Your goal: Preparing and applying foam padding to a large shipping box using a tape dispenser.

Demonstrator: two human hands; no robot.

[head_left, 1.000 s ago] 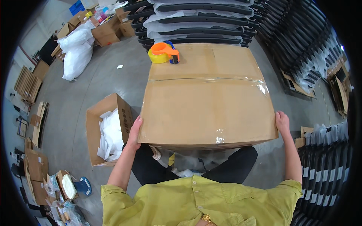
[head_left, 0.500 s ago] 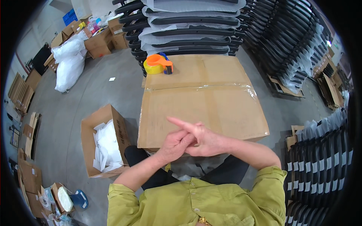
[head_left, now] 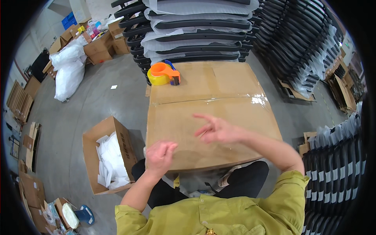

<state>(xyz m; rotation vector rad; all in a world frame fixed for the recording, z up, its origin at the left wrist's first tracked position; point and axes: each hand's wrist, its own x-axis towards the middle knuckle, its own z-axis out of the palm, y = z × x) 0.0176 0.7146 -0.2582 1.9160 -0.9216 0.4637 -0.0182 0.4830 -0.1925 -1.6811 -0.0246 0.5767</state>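
Carton ahead, below both hands, seam L-R. L hand curled, nr its near-left corner; R hand half-open above mid-top. Nothing seen held in either.

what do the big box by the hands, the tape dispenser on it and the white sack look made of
Large box: seemingly matt brown cardboard, by its flat papery faces; glossy clear tape glints along the seam. Tape dispenser: probably moulded plastic, given its smooth, bright orange and blue. White sack: crinkled, faintly shiny, so perhaps plastic; cloth isn't ruled out.
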